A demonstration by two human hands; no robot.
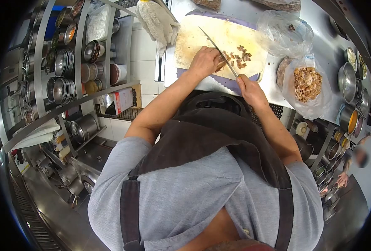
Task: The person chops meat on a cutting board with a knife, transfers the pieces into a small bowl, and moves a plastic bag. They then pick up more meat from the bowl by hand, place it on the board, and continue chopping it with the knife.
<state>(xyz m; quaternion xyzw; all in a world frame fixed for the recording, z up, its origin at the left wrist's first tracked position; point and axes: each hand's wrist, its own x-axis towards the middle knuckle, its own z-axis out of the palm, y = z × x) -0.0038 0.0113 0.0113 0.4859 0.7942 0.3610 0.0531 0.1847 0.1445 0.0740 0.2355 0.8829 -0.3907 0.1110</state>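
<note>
Brown meat (221, 65) lies under the left hand (204, 62).

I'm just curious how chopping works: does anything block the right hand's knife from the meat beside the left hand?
Nothing visible does: the knife in the right hand is close beside that meat. The left hand sits close too.

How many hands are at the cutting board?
2: the left hand on brown food atop the cutting board, and the right hand holding the knife. None seems hidden.
</note>
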